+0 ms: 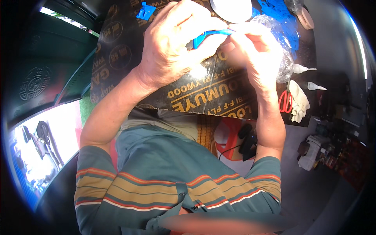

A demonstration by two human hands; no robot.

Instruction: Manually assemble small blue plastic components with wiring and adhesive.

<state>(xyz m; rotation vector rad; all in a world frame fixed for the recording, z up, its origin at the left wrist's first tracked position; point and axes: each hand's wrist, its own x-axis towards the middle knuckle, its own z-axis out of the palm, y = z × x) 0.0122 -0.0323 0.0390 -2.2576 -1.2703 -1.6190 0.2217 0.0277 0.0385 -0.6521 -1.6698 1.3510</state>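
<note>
Both hands meet above a dark printed plywood board (219,94) that serves as a worktop, and between them sits a small blue plastic piece (209,34), up at about twelve o'clock in the head view. The left hand (176,43) is curled around it, fingers closed on its left end, while the right hand (250,51) pinches the slim right end between thumb and fingertips; the two hands touch across the part. It looks thin, light and fairly stiff, probably moulded plastic, so it likely needs only a fingertip pinch, and its narrow arm seems the part most likely to bend or snap if twisted. The thicker left body looks like the safer place to grip. A second blue piece (145,11) lies on the board at eleven o'clock, and more blue parts fill a crinkled clear plastic bag (284,43) at one o'clock. Red-handled scissors (286,101) and a white glove (299,101) lie at three o'clock, near two small white nozzle bottles (303,69).
</note>
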